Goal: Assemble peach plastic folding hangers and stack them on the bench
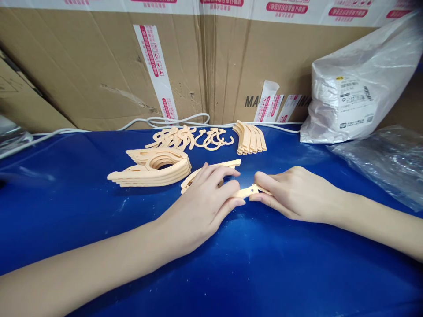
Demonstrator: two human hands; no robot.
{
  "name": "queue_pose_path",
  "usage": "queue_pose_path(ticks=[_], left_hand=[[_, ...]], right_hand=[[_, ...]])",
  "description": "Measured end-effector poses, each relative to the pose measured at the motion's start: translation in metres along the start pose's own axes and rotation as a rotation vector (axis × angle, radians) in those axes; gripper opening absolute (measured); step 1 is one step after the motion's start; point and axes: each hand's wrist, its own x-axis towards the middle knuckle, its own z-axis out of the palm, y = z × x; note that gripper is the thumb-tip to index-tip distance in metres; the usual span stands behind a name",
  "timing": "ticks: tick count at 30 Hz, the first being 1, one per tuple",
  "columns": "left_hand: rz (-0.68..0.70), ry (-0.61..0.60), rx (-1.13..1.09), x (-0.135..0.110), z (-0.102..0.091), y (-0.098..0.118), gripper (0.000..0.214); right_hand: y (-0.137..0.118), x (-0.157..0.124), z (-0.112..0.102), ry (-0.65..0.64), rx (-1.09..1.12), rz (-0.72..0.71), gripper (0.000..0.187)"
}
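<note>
Over the middle of the blue surface, my left hand point(206, 200) is closed around a cream plastic hanger piece point(246, 192), whose end with a small hole sticks out past my fingers. At that end my right hand point(291, 193) pinches a thin cream part point(264, 190), mostly hidden by its thumb and fingers; the two parts meet between my hands. Behind my left fingers lies another curved hanger piece point(228, 164), partly covered. To the left is a stack of cream folding hangers point(158, 174).
Loose cream hooks and curved pieces point(178, 137) lie at the back, beside a row of hanger arms point(249, 137). A white cable point(152, 119) runs along large cardboard boxes point(115, 66). A labelled white plastic bag point(353, 88) and clear plastic wrap point(390, 158) sit at the right.
</note>
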Motion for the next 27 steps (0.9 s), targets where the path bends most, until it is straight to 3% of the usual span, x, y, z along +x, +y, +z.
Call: queue_pose_path(ticks=[15, 27], left_hand=[[-0.001, -0.026, 0.019, -0.0001, 0.0022, -0.0007, 0.023], [0.029, -0.036, -0.008, 0.0005, 0.0015, 0.0001, 0.024]], right_hand=[[-0.0022, -0.0001, 0.0013, 0.143, -0.306, -0.130, 0.037], [-0.0015, 0.0003, -0.0031, 0.238, -0.388, -0.181, 0.038]])
